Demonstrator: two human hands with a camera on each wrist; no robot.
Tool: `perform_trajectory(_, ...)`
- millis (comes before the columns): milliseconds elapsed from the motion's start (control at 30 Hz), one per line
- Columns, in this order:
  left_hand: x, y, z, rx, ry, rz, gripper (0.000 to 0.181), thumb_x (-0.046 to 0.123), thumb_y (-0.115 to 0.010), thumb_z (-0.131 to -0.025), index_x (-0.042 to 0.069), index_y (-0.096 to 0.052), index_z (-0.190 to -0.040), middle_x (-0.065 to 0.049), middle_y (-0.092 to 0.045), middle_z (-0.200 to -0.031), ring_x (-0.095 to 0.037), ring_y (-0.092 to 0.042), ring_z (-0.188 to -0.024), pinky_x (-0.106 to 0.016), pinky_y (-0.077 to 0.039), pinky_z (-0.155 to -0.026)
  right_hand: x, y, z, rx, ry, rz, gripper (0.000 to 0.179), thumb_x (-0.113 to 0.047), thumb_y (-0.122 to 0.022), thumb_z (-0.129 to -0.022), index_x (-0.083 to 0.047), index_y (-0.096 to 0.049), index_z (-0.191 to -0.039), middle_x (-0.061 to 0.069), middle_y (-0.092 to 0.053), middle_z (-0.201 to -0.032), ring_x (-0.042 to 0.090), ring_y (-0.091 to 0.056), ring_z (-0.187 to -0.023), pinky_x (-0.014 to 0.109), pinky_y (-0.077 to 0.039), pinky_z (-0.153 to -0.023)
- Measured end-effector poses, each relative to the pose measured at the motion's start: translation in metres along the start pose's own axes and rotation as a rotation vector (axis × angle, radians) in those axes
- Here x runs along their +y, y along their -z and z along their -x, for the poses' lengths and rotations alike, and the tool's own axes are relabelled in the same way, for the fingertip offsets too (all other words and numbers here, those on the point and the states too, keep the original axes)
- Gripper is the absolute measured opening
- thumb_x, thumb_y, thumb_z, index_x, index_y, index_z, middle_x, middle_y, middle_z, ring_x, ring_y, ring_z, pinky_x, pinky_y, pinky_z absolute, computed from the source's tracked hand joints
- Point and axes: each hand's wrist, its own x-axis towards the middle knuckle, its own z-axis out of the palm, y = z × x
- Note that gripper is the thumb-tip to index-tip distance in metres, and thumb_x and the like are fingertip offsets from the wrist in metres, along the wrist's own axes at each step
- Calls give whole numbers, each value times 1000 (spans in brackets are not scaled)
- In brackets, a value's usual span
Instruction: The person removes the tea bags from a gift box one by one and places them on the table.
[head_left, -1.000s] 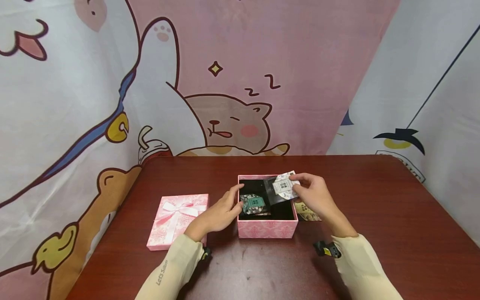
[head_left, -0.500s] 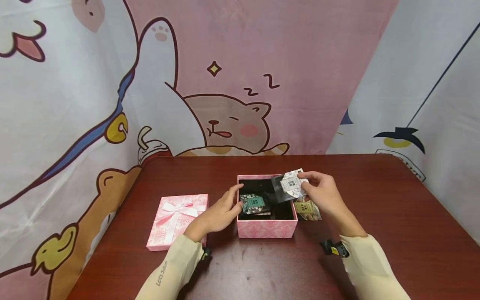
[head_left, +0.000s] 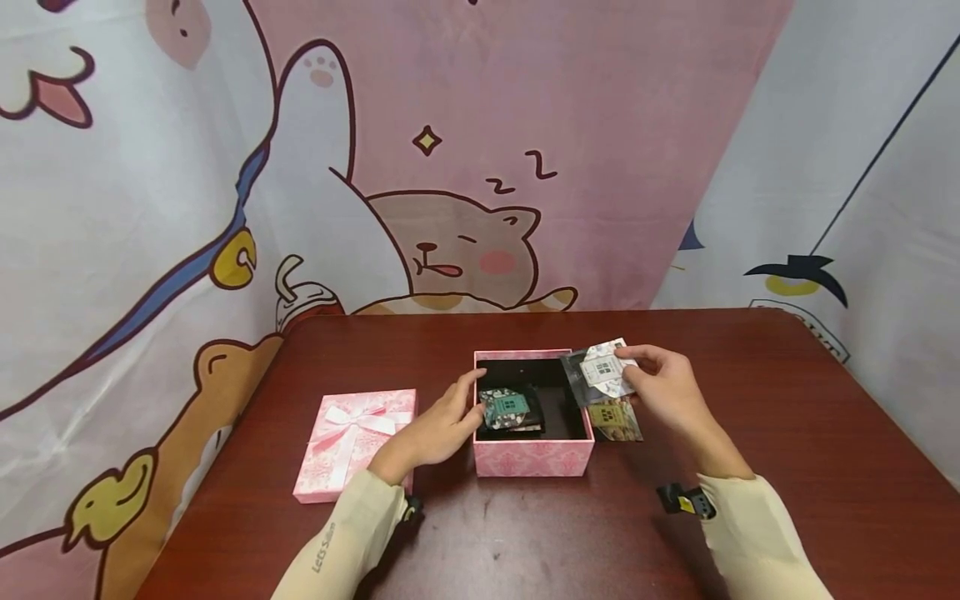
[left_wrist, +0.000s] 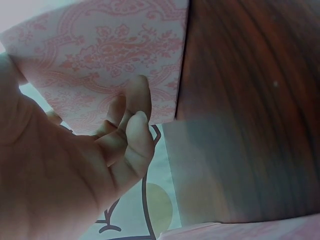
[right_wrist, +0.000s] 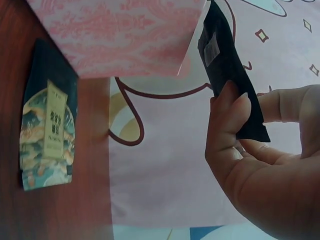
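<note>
A pink patterned gift box (head_left: pixel 534 458) with a black interior stands lidless on the table. My left hand (head_left: pixel 438 421) holds its left wall, thumb and index finger at the rim; in the left wrist view, other fingers (left_wrist: pixel 137 97) bend against the outside. My right hand (head_left: pixel 667 387) pinches a flat black sachet (head_left: pixel 606 369) with a white floral label by its right end, above the box's right rim. Edge-on in the right wrist view, this sachet (right_wrist: pixel 225 65) shows its dark back. Inside the box, at the left, lies a sachet with a teal label (head_left: pixel 508 407).
A sachet with a yellow-green label (head_left: pixel 615 419) lies on the table against the box's right side, its landscape print visible in the right wrist view. The pink lid with a ribbon bow (head_left: pixel 356 437) rests left of the box. A cartoon cloth (head_left: pixel 600 125) hangs behind the table (head_left: pixel 510 533).
My right hand has moved right with the white-labelled sachet, from over the box's interior to its right rim. More of the box's inside shows. My left hand stays in place.
</note>
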Motion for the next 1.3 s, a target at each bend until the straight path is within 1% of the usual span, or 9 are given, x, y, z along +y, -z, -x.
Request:
perform_trajectory(133,-1,0,0,4,-9,4,60,28,-45,-104,17,-18,-156,-20,-33,-151,-32,-38,-139,-51,-31,-112,3,3,2,10,-12,-19,37,3,-49,-90,12,-59,-124,24,-66,-103,7,-59,-63,26,-54,-54)
perform_trajectory(300,-2,-1,0,7,-18,6,59,27,-45,-104,16,-18,-156,-20,-33,-151,-33,-37,-139,-52,-31,-112,7,5,2,23,-9,-35,37,6,-49,-87,14,-60,-122,22,-67,-96,6,-59,-62,26,-54,-53)
perform_trajectory(467,-1,-1,0,7,-15,9,60,27,-45,-104,16,-17,-156,-20,-31,-152,-33,-36,-140,-52,-31,-112,9,8,1,37,-1,-20,37,6,-50,-87,14,-60,-121,21,-67,-94,6,-59,-62,26,-53,-52)
perform_trajectory(667,-1,0,0,3,-16,2,60,28,-44,-104,17,-17,-156,-21,-33,-151,-33,-38,-139,-51,-31,-112,14,14,1,41,-21,13,38,3,-50,-89,12,-59,-124,19,-67,-96,7,-57,-61,28,-53,-52)
perform_trajectory(767,0,0,0,-1,-13,0,60,29,-44,-104,18,-16,-156,-21,-33,-151,-33,-38,-139,-51,-32,-112,16,18,0,44,-27,37,38,2,-50,-89,11,-60,-124,18,-66,-95,9,-58,-61,30,-54,-53)
perform_trajectory(900,0,0,1,2,-6,2,60,29,-44,-104,18,-16,-156,-20,-33,-151,-33,-38,-139,-51,-31,-112,19,22,0,52,-37,38,38,2,-50,-89,11,-60,-124,15,-65,-90,10,-58,-61,30,-53,-52)
perform_trajectory(1000,0,0,1,3,-1,2,60,29,-44,-104,19,-16,-156,-20,-32,-152,-32,-37,-140,-51,-31,-112,23,25,0,60,-39,22,37,2,-50,-89,11,-59,-124,11,-66,-87,8,-57,-60,29,-52,-51)
perform_trajectory(1167,0,0,0,3,3,2,60,30,-44,-104,19,-16,-156,-19,-32,-152,-31,-38,-139,-50,-31,-112,30,29,-1,66,-41,8,37,2,-50,-89,11,-59,-124,4,-66,-84,7,-56,-60,28,-51,-51)
perform_trajectory(1300,0,0,0,3,-5,8,59,28,-44,-104,18,-17,-156,-20,-32,-152,-32,-38,-139,-51,-32,-112,34,33,-2,60,-38,8,37,2,-50,-90,12,-58,-124,3,-65,-83,7,-56,-60,29,-52,-51)
